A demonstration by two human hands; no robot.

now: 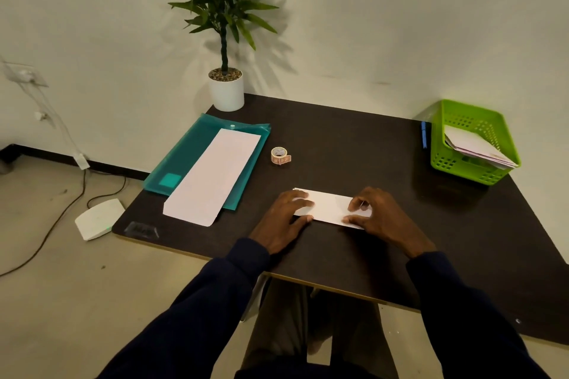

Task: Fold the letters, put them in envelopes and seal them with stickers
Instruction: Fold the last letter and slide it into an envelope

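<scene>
Both our hands pressed flat, palms down

Our left hand [284, 218] lies with fingers spread and thumb stretched toward the right; our right hand [377, 214] mirrors it, fingers curled slightly inward, thumb pointing left. Dark sleeves cover both forearms to the wrists.

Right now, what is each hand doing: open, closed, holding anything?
Left hand: open, fingers flat, pressing the folded paper onto the table.
Right hand: open, fingertips pressing the same paper, not gripping.

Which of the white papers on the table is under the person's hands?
The small folded paper at the near edge, pressed flat by both hands. The long paper lies untouched on the teal folder; others sit in the green basket.
</scene>
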